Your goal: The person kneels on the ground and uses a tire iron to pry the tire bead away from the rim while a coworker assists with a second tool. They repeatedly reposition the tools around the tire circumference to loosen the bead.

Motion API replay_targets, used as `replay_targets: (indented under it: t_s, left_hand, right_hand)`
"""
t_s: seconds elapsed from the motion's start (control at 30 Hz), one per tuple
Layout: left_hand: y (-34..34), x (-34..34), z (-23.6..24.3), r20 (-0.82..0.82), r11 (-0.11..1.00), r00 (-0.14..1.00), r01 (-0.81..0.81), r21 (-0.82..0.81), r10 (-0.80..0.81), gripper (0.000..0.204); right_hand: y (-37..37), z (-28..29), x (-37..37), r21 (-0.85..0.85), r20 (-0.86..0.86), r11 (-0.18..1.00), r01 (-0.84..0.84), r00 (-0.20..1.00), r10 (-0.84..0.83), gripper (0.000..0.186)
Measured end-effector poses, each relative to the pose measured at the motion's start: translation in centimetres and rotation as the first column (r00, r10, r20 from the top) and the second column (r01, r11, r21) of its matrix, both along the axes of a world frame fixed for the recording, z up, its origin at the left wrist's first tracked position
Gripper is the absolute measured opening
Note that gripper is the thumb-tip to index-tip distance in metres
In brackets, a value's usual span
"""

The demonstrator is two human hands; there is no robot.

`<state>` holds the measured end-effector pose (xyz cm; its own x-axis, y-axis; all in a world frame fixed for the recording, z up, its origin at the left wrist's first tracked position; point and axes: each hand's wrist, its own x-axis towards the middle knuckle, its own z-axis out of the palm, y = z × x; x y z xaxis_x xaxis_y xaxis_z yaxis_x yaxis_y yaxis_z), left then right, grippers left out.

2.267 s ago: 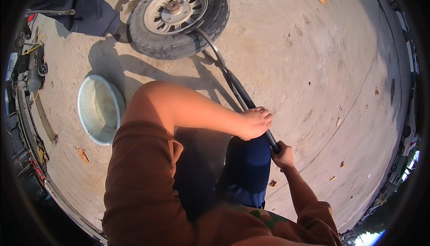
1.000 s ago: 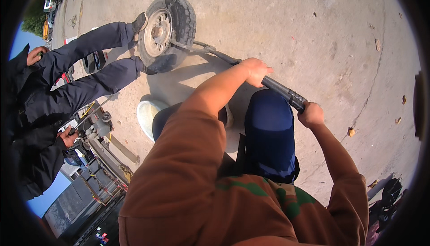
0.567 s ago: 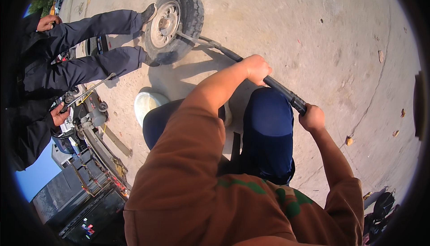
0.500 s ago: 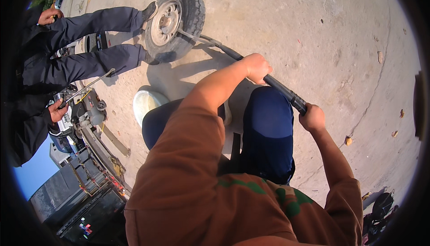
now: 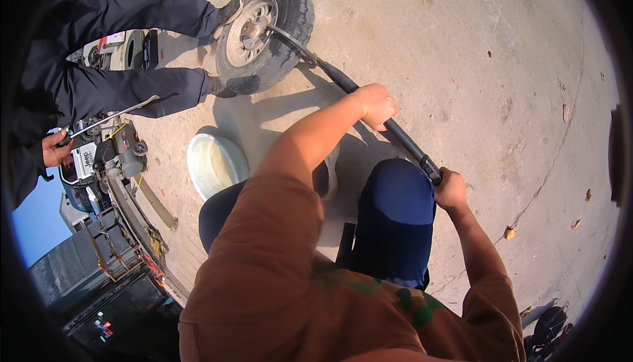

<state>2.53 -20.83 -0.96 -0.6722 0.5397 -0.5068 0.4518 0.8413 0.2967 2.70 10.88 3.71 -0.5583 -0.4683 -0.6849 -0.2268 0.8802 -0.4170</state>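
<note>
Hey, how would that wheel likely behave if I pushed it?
The wheel would probably feel heavy, given the thick tyre around what looks like a metal rim. Its round outline suggests it could roll, though a co-worker's shoe at its edge might check that. The tyre's tread would likely grip the concrete ground.

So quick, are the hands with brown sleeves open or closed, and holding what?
Left hand: closed, holding the bar.
Right hand: closed, holding the bar's near end.
</note>
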Motion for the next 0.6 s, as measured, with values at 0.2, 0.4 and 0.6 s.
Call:
replay_targets:
  t_s: [0.2,0.4,0.6]
  left_hand:
    - [0.8,0.5,0.3,0.123,0.998,0.991,-0.041,-0.050,0.047,0.034]
    - [1.7,-0.3,1.7,0.117,0.993,0.986,-0.118,-0.028,0.121,0.029]
    - [2.2,0.6,1.4,0.085,0.994,0.991,-0.105,-0.003,0.105,0.028]
  right_hand:
    - [1.8,-2.0,1.3,-0.169,0.047,0.984,0.065,0.997,-0.058,0.013]
    - [2.1,-2.0,-0.8,-0.160,-0.031,0.987,0.006,0.999,-0.011,0.012]
    - [2.5,-2.3,0.3,-0.199,-0.046,0.979,0.032,0.998,-0.042,0.012]
